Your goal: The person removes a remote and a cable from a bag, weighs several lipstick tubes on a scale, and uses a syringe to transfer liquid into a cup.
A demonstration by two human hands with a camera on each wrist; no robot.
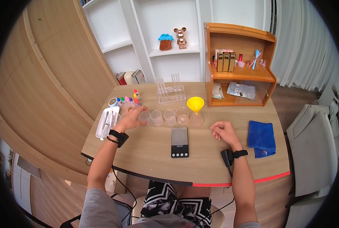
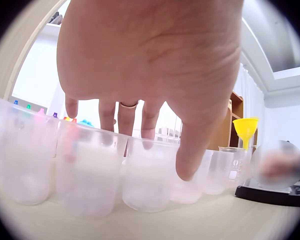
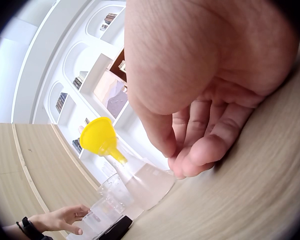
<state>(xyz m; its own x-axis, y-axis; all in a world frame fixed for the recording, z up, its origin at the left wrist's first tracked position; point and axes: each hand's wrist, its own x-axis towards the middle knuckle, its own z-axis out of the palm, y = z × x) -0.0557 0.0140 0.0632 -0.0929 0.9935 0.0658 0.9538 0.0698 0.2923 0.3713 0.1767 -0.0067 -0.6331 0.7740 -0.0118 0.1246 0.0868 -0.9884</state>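
My left hand reaches over a row of clear plastic cups, thumb and fingers spread apart. In the left wrist view its thumb hangs in front of the cups while the fingertips reach behind the rim of a cup. Nearest the spread fingers in the head view is another cup. My right hand rests on the table, fingers loosely curled and holding nothing. Between the hands stand a glass beaker and a conical flask with a yellow funnel in its mouth.
A black digital scale lies in front of the cups. Behind them stand a test tube rack and several dropper bottles. A white tray of tools is at left, a blue cloth at right, a wooden cabinet behind.
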